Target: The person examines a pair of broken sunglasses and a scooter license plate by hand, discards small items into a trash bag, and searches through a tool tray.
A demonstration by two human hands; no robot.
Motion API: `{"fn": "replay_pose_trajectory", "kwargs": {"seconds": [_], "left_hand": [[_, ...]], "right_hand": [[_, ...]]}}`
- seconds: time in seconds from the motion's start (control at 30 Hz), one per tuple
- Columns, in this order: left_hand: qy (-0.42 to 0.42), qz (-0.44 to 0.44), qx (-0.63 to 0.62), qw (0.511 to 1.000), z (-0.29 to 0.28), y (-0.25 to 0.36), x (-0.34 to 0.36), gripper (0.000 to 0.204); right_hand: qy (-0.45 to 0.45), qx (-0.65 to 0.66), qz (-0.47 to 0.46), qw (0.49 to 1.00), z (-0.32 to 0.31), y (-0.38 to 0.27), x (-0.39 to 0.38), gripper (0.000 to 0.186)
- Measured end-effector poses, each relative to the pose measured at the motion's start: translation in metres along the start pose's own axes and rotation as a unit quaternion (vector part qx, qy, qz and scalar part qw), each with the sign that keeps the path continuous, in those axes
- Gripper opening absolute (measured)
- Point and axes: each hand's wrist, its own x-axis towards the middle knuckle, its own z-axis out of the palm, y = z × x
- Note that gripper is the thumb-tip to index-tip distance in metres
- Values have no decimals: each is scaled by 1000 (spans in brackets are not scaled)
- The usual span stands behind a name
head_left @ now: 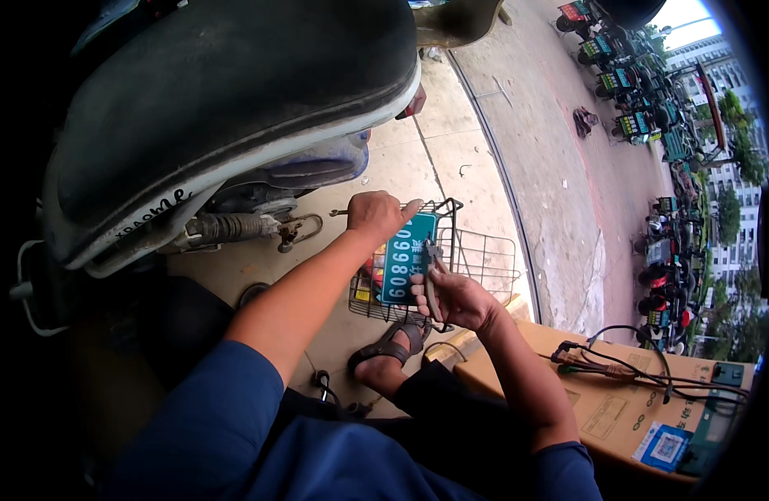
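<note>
A green licence plate (408,260) with white markings lies against a black wire basket (484,250) in front of me. My right hand (458,299) is closed around the handles of a pair of pliers (432,288), whose metal jaws lie over the plate's right edge. At the plate's upper end, my left hand (376,215) is closed, with its thumb stretched toward the basket rim. Out of its left side pokes a thin metal tool (339,212) with a forked end, like a wrench; the rest is hidden by the fingers.
A scooter with a dark seat (234,92) and a shock absorber (234,228) stands at the left. My sandalled foot (390,346) is beside the basket. Black cables (618,371) lie on a cardboard box (560,367) at the lower right. Parked scooters (626,88) line the far right.
</note>
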Motion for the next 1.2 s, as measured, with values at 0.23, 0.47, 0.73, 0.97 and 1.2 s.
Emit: {"fn": "replay_pose_trajectory", "kwargs": {"seconds": [0.23,0.47,0.73,0.97,1.2], "left_hand": [[116,39,-11,992,22,-7,0,61],[115,9,-57,992,25,-10,2,51],[110,8,-58,992,26,-12,0,51],[69,5,-54,996,27,-12,3,53],[57,-20,-48,997,24,-8,0,53]], "right_hand": [[2,-60,51,997,-11,-22,-6,38],[119,-91,38,988,6,-13,-3,32],[243,-220,5,945,27,-3,5,35],[304,-297,45,904,49,-15,2,35],[406,-422,-16,811,57,0,11,42]]}}
